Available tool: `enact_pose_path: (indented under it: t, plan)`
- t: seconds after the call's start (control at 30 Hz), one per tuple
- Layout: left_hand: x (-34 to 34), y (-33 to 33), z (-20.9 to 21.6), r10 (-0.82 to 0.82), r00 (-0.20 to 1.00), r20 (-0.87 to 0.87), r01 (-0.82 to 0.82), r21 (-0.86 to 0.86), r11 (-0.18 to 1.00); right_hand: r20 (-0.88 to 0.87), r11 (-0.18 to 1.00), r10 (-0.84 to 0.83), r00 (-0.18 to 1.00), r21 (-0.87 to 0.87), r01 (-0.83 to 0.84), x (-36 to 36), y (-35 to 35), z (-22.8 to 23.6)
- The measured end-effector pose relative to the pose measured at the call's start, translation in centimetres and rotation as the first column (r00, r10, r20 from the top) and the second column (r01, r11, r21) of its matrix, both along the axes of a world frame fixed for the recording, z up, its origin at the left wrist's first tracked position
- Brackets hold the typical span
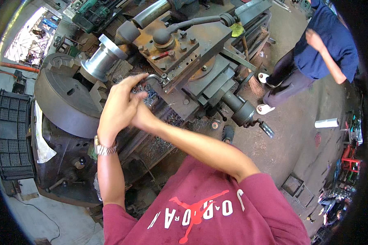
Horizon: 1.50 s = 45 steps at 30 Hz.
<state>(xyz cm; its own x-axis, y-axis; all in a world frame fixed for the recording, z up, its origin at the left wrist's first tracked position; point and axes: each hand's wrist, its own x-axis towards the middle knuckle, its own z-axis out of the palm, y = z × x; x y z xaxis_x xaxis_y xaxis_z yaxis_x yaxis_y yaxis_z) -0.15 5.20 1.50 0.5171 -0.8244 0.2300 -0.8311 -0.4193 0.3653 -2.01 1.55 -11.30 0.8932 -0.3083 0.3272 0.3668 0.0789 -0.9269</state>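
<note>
My left hand (pixel 119 104), with a metal-band watch (pixel 106 150) on its wrist, is open, its fingers stretched toward a small bent metal rod (pixel 154 77) beside the tool post. My right hand (pixel 140 116) crosses in from the right and meets the left one; most of its fingers are hidden behind it. Whether either hand touches the rod cannot be made out. Just beyond them, a shiny flanged metal workpiece (pixel 104 61) sits in the jaws of a big lathe chuck (pixel 69 100). The rusty square tool post (pixel 167 45) with its long lever (pixel 198 20) stands to the right.
Curly metal chips (pixel 173 118) lie on the lathe bed below my hands. A carriage handwheel crank (pixel 265 128) juts out at right. Another person (pixel 321 45) in a dark blue shirt stands at far right, near a broom (pixel 255 85). A white roll (pixel 327 123) lies on the floor.
</note>
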Motion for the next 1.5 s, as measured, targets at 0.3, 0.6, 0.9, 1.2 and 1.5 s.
enact_pose_path:
  t: [0.3,0.6,0.9,1.2,1.5]
  plan:
    - [7.9,-2.8,-2.5,-0.285,0.850,0.444,0.332,-0.030,0.943,-0.279,0.759,0.646,0.710,0.334,-0.559,-3.5,-4.1,-2.6]
    - [6.6,-2.0,-0.9,-0.237,0.915,0.327,0.305,-0.174,0.937,-0.409,0.849,0.454,0.792,-0.070,-0.523,-9.5,-13.5,0.1]
    - [0.7,-2.5,0.9,-0.047,0.823,-0.567,-0.289,-0.488,0.824,-0.195,0.966,0.101,0.976,-0.217,-0.143,-9.8,-20.1,8.5]
    - [1.1,-6.1,-1.8,-0.025,0.901,-0.433,-0.318,-0.700,0.640,0.350,0.598,0.035,0.936,-0.758,0.261,-4.6,-21.5,15.6]
    - [0.5,-6.8,-2.4,0.002,0.920,-0.391,-0.320,-0.750,0.579,0.218,0.413,0.268,0.938,-0.906,0.093,-0.6,-22.0,17.8]
